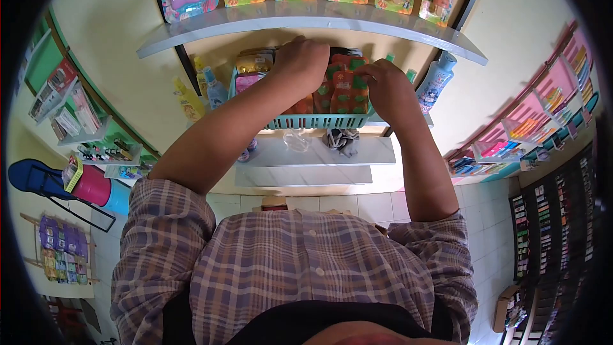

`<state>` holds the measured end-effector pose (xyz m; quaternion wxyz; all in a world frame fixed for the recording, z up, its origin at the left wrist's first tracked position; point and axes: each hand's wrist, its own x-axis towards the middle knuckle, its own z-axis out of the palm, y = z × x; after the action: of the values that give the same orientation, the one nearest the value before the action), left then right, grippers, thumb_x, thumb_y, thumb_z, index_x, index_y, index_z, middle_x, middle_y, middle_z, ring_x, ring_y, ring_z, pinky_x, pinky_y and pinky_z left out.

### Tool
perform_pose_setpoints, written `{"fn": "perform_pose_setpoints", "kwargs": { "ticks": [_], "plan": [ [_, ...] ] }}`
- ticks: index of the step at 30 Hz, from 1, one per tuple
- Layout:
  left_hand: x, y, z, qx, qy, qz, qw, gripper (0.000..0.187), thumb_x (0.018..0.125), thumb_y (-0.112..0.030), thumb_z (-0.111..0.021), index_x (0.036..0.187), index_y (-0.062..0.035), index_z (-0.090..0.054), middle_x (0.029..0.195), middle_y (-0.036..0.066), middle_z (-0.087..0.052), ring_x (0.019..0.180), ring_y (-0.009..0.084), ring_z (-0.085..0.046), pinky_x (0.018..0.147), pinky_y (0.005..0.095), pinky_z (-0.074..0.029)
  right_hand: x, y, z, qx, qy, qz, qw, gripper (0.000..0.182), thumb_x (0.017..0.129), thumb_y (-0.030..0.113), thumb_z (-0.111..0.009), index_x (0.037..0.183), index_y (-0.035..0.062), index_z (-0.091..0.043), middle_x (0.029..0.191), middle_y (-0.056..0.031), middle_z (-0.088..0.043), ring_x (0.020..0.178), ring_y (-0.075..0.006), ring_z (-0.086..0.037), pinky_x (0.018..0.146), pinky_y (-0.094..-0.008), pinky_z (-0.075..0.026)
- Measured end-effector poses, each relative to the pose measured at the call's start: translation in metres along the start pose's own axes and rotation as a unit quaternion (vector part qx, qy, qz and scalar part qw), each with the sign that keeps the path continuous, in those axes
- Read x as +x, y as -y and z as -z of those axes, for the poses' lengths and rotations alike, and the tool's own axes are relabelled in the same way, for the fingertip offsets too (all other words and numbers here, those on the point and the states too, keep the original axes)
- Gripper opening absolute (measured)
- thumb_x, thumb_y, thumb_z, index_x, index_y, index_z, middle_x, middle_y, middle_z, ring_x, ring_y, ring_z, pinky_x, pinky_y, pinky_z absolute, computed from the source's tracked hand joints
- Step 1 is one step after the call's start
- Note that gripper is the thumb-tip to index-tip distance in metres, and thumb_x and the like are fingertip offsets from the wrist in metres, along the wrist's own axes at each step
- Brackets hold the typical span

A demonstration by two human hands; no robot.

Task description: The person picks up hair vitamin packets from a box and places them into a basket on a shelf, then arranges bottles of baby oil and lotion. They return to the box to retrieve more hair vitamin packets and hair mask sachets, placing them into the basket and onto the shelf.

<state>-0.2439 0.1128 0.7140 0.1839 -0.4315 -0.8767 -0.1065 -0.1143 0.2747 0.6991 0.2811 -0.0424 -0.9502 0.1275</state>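
Note:
A turquoise plastic basket [319, 121] sits on a shelf in front of me, packed with small sachets. Red-orange sachets with green print [345, 84] fill its right side, while a yellow sachet [254, 62] and a pink sachet [248, 81] stand at the left. My left hand [302, 62] reaches over the middle of the basket, its fingers curled down among the packets; what they hold is hidden. At the right side, my right hand [391, 89] has thumb and fingers pinched at the upper edge of a red sachet.
Above the basket, a grey shelf [313, 16] carries several carded items. Blue bottles [437, 82] and yellow bottles [187, 99] flank the basket. Lower shelves [300, 176] hold a crumpled grey cloth [343, 140]. Stocked racks line both side walls.

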Motion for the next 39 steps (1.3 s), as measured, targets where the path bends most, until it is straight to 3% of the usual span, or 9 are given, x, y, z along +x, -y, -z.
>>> {"fn": "perform_pose_setpoints", "kwargs": {
  "ticks": [5, 9, 14, 16, 22, 24, 29, 31, 39],
  "plan": [
    [0.006, -0.002, 0.003, -0.013, 0.081, 0.016, 0.996, 0.015, 0.085, -0.012, -0.07, 0.098, -0.0057, -0.068, 0.102, 0.016, -0.069, 0.105, 0.034, -0.063, 0.089, 0.0439, -0.052, -0.004, 0.001, 0.003, -0.051, -0.021, 0.034, 0.998, 0.023, 0.089, 0.008, -0.058, 0.103, 0.0166, -0.074, 0.1, -0.01, -0.067, 0.09, -0.0293, -0.068, 0.078, -0.04, -0.056],
    [0.008, -0.003, 0.001, -0.045, 0.072, 0.015, 0.996, 0.016, 0.085, -0.013, -0.071, 0.099, -0.0059, -0.068, 0.102, 0.015, -0.07, 0.104, 0.0328, -0.065, 0.087, 0.0435, -0.053, -0.009, -0.001, 0.0, -0.054, -0.032, 0.048, 0.997, 0.024, 0.087, 0.007, -0.062, 0.105, 0.0172, -0.074, 0.105, -0.008, -0.064, 0.094, -0.0291, -0.067, 0.078, -0.0409, -0.057],
    [0.026, 0.002, -0.012, -0.26, 0.049, 0.002, 0.964, 0.016, 0.082, -0.008, -0.069, 0.098, -0.0072, -0.073, 0.094, 0.011, -0.075, 0.086, 0.026, -0.071, 0.079, 0.0374, -0.056, -0.013, -0.002, -0.003, -0.084, -0.031, 0.065, 0.994, 0.032, 0.085, 0.007, -0.066, 0.114, 0.0171, -0.071, 0.114, -0.0066, -0.06, 0.099, -0.0289, -0.065, 0.081, -0.0414, -0.057],
    [0.029, -0.001, -0.008, -0.249, 0.051, -0.001, 0.967, 0.017, 0.082, -0.008, -0.068, 0.098, -0.0085, -0.075, 0.092, 0.011, -0.075, 0.083, 0.0244, -0.072, 0.078, 0.0364, -0.056, -0.015, -0.002, -0.004, -0.071, -0.038, 0.078, 0.994, 0.037, 0.085, 0.005, -0.063, 0.121, 0.013, -0.067, 0.117, -0.0111, -0.06, 0.099, -0.0331, -0.065, 0.085, -0.0424, -0.055],
    [0.034, -0.004, -0.012, -0.172, 0.075, -0.051, 0.981, 0.023, 0.086, -0.006, -0.06, 0.102, -0.0114, -0.077, 0.095, 0.012, -0.074, 0.088, 0.0267, -0.071, 0.081, 0.037, -0.055, -0.016, -0.005, -0.005, -0.092, -0.01, 0.068, 0.993, 0.041, 0.084, 0.008, -0.065, 0.124, 0.0128, -0.064, 0.122, -0.0097, -0.059, 0.112, -0.0324, -0.06, 0.093, -0.0427, -0.052],
    [0.032, -0.004, -0.011, -0.146, 0.083, -0.065, 0.984, 0.024, 0.088, -0.006, -0.059, 0.103, -0.0113, -0.076, 0.097, 0.013, -0.074, 0.09, 0.0285, -0.07, 0.082, 0.0378, -0.055, -0.015, -0.009, -0.011, -0.111, -0.029, 0.082, 0.99, 0.039, 0.085, 0.012, -0.066, 0.123, 0.0136, -0.064, 0.122, -0.0075, -0.059, 0.109, -0.0307, -0.06, 0.09, -0.0417, -0.053],
    [0.026, -0.006, -0.001, -0.167, -0.039, -0.048, 0.984, 0.027, 0.088, -0.003, -0.056, 0.106, -0.0112, -0.075, 0.104, 0.012, -0.072, 0.095, 0.0311, -0.067, 0.086, 0.0412, -0.053, -0.016, -0.014, -0.016, -0.133, -0.046, 0.094, 0.986, 0.039, 0.085, 0.016, -0.067, 0.124, 0.0152, -0.063, 0.123, -0.0035, -0.06, 0.108, -0.028, -0.06, 0.087, -0.0415, -0.055],
    [0.028, 0.004, -0.01, -0.14, -0.044, -0.072, 0.987, 0.027, 0.088, -0.002, -0.056, 0.105, -0.011, -0.075, 0.105, 0.011, -0.071, 0.096, 0.0311, -0.067, 0.086, 0.0415, -0.053, -0.016, -0.01, -0.012, -0.098, -0.018, 0.08, 0.992, 0.04, 0.085, 0.01, -0.065, 0.124, 0.0115, -0.063, 0.13, -0.0064, -0.061, 0.114, -0.0307, -0.059, 0.097, -0.0415, -0.05],
    [0.025, 0.007, -0.013, -0.112, -0.042, -0.118, 0.986, 0.026, 0.086, 0.0, -0.057, 0.103, -0.0087, -0.075, 0.102, 0.01, -0.069, 0.099, 0.0322, -0.065, 0.087, 0.0418, -0.052, -0.014, -0.007, -0.007, -0.1, -0.018, 0.097, 0.99, 0.041, 0.085, 0.009, -0.063, 0.125, 0.0114, -0.063, 0.13, -0.0059, -0.062, 0.111, -0.0314, -0.059, 0.097, -0.0415, -0.049]
  ]
}}
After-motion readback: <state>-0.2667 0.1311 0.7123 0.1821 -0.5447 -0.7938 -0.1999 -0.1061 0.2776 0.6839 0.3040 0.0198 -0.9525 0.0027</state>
